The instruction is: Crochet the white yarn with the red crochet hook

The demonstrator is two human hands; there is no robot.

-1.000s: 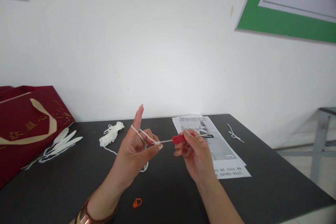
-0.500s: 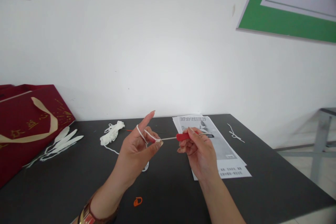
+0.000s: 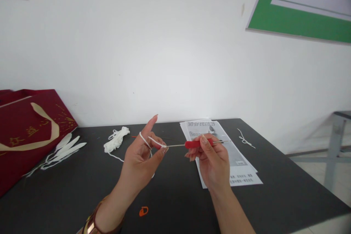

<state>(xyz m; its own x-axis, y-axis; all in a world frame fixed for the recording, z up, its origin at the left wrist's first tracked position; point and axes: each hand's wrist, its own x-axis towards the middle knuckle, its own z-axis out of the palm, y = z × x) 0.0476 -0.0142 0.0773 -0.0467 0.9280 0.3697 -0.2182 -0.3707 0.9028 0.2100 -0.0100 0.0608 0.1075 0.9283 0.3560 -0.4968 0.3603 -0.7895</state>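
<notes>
Over the table, my left hand (image 3: 142, 157) pinches white yarn (image 3: 157, 142) between thumb and fingers. The yarn wraps round its raised index finger, and a tail hangs below the hand. My right hand (image 3: 212, 161) grips the red handle of a crochet hook (image 3: 199, 143). The hook's thin metal shaft points left and meets the yarn at my left fingertips; its other metal end sticks out past my right hand. How the yarn sits on the hook tip is too small to make out. A strand leads back toward a white yarn skein (image 3: 117, 139).
On the black table (image 3: 175, 204) lie an orange stitch marker (image 3: 143, 211), printed sheets (image 3: 238, 168), a short knotted white cord (image 3: 244, 139) and white leaf-shaped pieces (image 3: 67, 150). A dark red gift bag (image 3: 30, 124) stands at left. The white wall (image 3: 175, 51) rises behind.
My right hand has shifted right with the crochet hook, away from my left hand. My left index finger has tilted to the right, and the yarn's loop round it has tightened.
</notes>
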